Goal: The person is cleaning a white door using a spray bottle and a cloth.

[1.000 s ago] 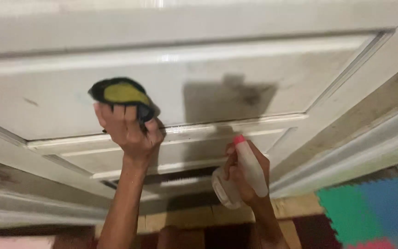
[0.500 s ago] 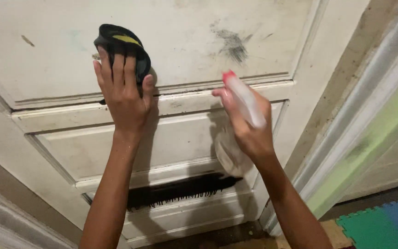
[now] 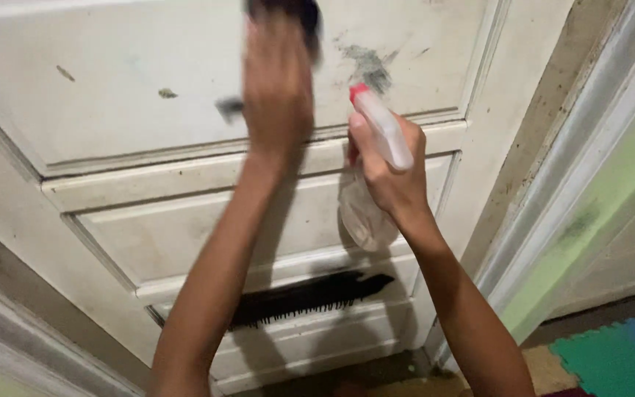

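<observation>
My left hand (image 3: 279, 84) is pressed flat against the upper panel of a dirty white door (image 3: 112, 110), blurred by motion. Under its fingers is a dark cloth (image 3: 288, 10), mostly hidden and cut off by the top edge. My right hand (image 3: 391, 180) grips a clear spray bottle (image 3: 372, 173) with a red nozzle tip, held just right of the left hand and pointed at the door. A dark smudge (image 3: 367, 65) marks the panel just above the nozzle.
A black brush-like streak (image 3: 310, 294) sits on a lower moulding of the door. The door frame (image 3: 553, 220) runs down the right side. Green and blue foam floor mats (image 3: 619, 353) lie at the bottom right. Small dark spots (image 3: 167, 93) dot the upper panel.
My left hand has swept the cloth to the right and up across the panel, toward the smudge. The spray bottle hand stayed nearly in place, shifting slightly left.
</observation>
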